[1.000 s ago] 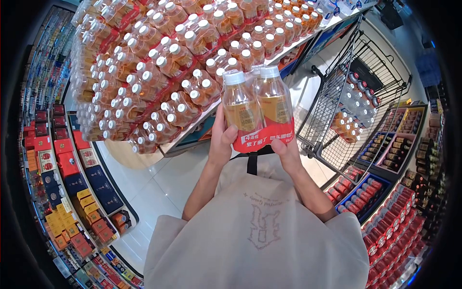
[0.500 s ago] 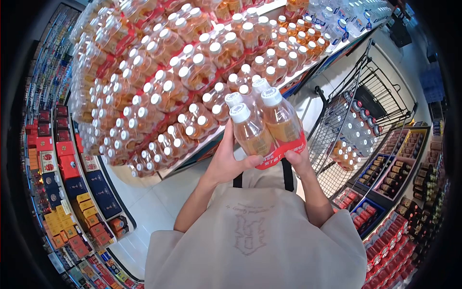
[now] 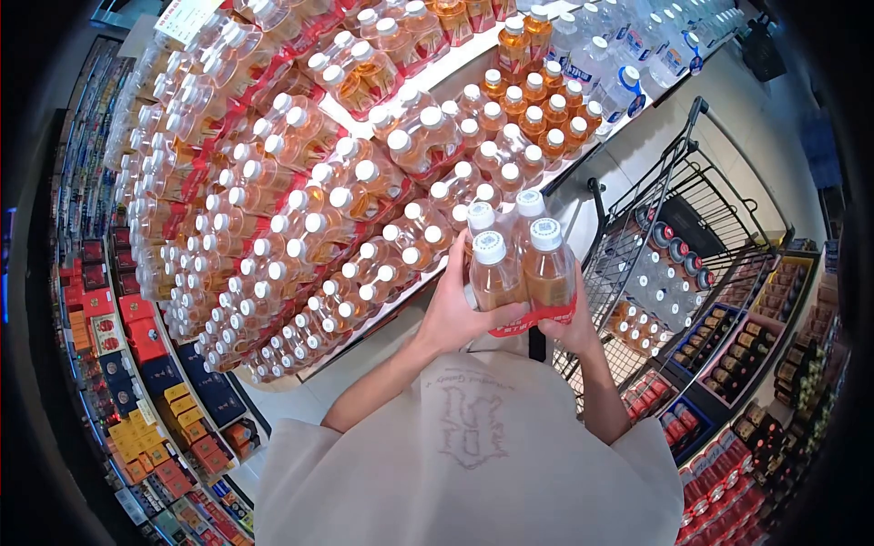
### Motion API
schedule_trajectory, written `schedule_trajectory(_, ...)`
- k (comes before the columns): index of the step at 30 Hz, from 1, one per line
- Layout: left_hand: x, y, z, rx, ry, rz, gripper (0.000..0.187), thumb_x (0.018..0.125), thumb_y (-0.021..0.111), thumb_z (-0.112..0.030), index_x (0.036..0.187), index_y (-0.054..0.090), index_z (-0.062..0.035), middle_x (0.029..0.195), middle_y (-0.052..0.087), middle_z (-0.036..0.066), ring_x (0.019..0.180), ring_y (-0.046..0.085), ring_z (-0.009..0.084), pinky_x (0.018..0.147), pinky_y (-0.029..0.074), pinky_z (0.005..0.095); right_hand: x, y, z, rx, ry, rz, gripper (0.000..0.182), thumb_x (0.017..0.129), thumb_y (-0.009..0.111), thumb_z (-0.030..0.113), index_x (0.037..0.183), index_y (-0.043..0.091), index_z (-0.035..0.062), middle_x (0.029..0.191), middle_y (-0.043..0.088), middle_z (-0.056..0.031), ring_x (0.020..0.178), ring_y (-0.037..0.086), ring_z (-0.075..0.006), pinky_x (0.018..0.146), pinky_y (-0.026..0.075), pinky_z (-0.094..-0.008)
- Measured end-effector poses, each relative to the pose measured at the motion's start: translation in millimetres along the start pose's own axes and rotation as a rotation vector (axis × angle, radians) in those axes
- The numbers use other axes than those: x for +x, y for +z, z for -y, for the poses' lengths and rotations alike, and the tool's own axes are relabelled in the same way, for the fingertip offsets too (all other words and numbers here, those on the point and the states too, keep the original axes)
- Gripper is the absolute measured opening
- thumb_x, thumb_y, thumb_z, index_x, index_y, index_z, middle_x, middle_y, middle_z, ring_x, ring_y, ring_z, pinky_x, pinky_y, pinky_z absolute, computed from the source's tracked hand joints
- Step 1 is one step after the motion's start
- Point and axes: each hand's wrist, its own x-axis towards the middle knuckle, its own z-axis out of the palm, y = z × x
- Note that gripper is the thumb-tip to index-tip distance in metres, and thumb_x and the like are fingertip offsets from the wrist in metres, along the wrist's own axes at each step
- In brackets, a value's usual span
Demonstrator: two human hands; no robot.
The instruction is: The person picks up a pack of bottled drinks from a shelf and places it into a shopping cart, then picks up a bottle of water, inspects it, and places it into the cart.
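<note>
Pack (image 3: 544, 271) of four bottles sits caps up in front of our shirt (image 3: 473, 491), near the stacked packs (image 3: 355, 187). Our left hand (image 3: 455, 305) clasps one side, thumb across the front; our right hand (image 3: 575, 326) clasps the other, thumb by the red wrap (image 3: 560, 313). We cannot tell how far our fingers reach underneath. If they support little, we think the smooth bottles could slide down out of the wrap. Easing one hand alone could tip the pack. A careless swing rightward could knock it against the cart (image 3: 696, 202).
</note>
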Motion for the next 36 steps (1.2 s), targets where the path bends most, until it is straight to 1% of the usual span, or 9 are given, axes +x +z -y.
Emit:
schedule_trajectory(4,-4.0,-2.6,2.1,0.041,0.046,-0.110,0.133,0.069,0.099,-0.035,0.165,0.016,0.0018,0.154,0.050,0.021,0.143,0.052,0.0318,0.120,0.041,0.0449,12.7,-8.9,13.0,-0.171,0.077,0.123,0.134,0.070,0.098,0.028,0.168,0.010,0.0030,0.162,0.038,-0.0174,0.152,0.037,-0.0279,0.124,0.033,-0.0445)
schedule_trajectory(8,-36.0,-20.8,2.9,0.508,0.219,-0.178,0.133,0.060,0.101,-0.044,0.160,0.027,0.0033,0.149,0.053,0.027,0.131,0.062,0.0415,0.108,0.053,0.0478,25.8,13.8,34.6,-0.461,0.225,0.315,0.131,0.063,0.102,0.024,0.165,0.022,0.0026,0.160,0.042,-0.0146,0.145,0.046,-0.0259,0.119,0.040,-0.0416)
schedule_trajectory(9,-48.2,-25.7,4.3,0.541,0.219,-0.180,0.131,0.060,0.101,-0.044,0.159,0.029,0.0027,0.149,0.053,0.026,0.132,0.061,0.0420,0.109,0.053,0.0481,24.9,16.6,29.8,-0.416,0.417,0.366,0.127,0.064,0.102,0.026,0.163,0.026,0.0018,0.161,0.042,-0.0153,0.144,0.048,-0.0264,0.118,0.041,-0.0413)
schedule_trajectory(14,-118.5,-64.3,33.9,0.809,0.459,-0.152,0.118,0.063,0.095,-0.041,0.154,0.036,0.0041,0.153,0.047,0.023,0.143,0.047,0.0402,0.122,0.040,0.0520,9.6,63.0,-19.7,-0.664,0.211,0.655,0.122,0.070,0.098,0.023,0.164,0.023,0.0021,0.159,0.045,-0.0169,0.143,0.050,-0.0281,0.120,0.040,-0.0403)
schedule_trajectory(22,-304.3,-87.2,78.6,0.809,0.293,-0.376,0.123,0.065,0.095,-0.039,0.158,0.029,0.0054,0.155,0.042,0.025,0.146,0.042,0.0423,0.127,0.031,0.0542,-62.2,181.2,-79.7,-0.684,-0.112,0.818,0.117,0.075,0.093,0.019,0.164,0.020,0.0032,0.156,0.048,-0.0172,0.141,0.052,-0.0283,0.121,0.041,-0.0388)
schedule_trajectory(24,-350.2,-92.9,88.1,0.792,0.200,-0.425,0.124,0.065,0.096,-0.038,0.158,0.027,0.0053,0.157,0.040,0.025,0.147,0.040,0.0437,0.127,0.032,0.0533,-86.5,212.3,-90.2,-0.492,0.349,0.858,0.115,0.076,0.092,0.018,0.165,0.020,0.0047,0.155,0.048,-0.0177,0.141,0.052,-0.0284,0.120,0.042,-0.0384)
schedule_trajectory(30,-454.6,-102.3,104.7,0.785,0.177,-0.614,0.124,0.066,0.099,-0.034,0.160,0.025,0.0004,0.158,0.041,0.024,0.147,0.041,0.0449,0.123,0.037,0.0511,-132.2,281.5,-127.5,-0.621,0.320,1.094,0.104,0.078,0.094,0.023,0.159,0.034,0.0014,0.152,0.054,-0.0156,0.137,0.056,-0.0277,0.118,0.044,-0.0384)
schedule_trajectory(33,-491.6,-109.8,107.6,0.774,0.155,-0.673,0.122,0.068,0.096,-0.037,0.159,0.026,0.0039,0.158,0.040,0.025,0.147,0.041,0.0445,0.125,0.035,0.0514,-152.3,324.7,-134.6,-0.320,0.308,0.997,0.098,0.078,0.094,0.025,0.157,0.040,0.0018,0.150,0.056,-0.0152,0.138,0.056,-0.0282,0.118,0.044,-0.0398)
schedule_trajectory(36,-519.4,-120.8,113.5,0.741,0.122,-0.750,0.123,0.068,0.097,-0.036,0.160,0.026,0.0034,0.159,0.039,0.024,0.147,0.041,0.0436,0.125,0.036,0.0504,-147.8,355.5,-135.6,-0.455,0.401,1.192,0.117,0.078,0.094,0.016,0.166,0.017,0.0066,0.160,0.043,-0.0136,0.146,0.046,-0.0247,0.123,0.039,-0.0407)
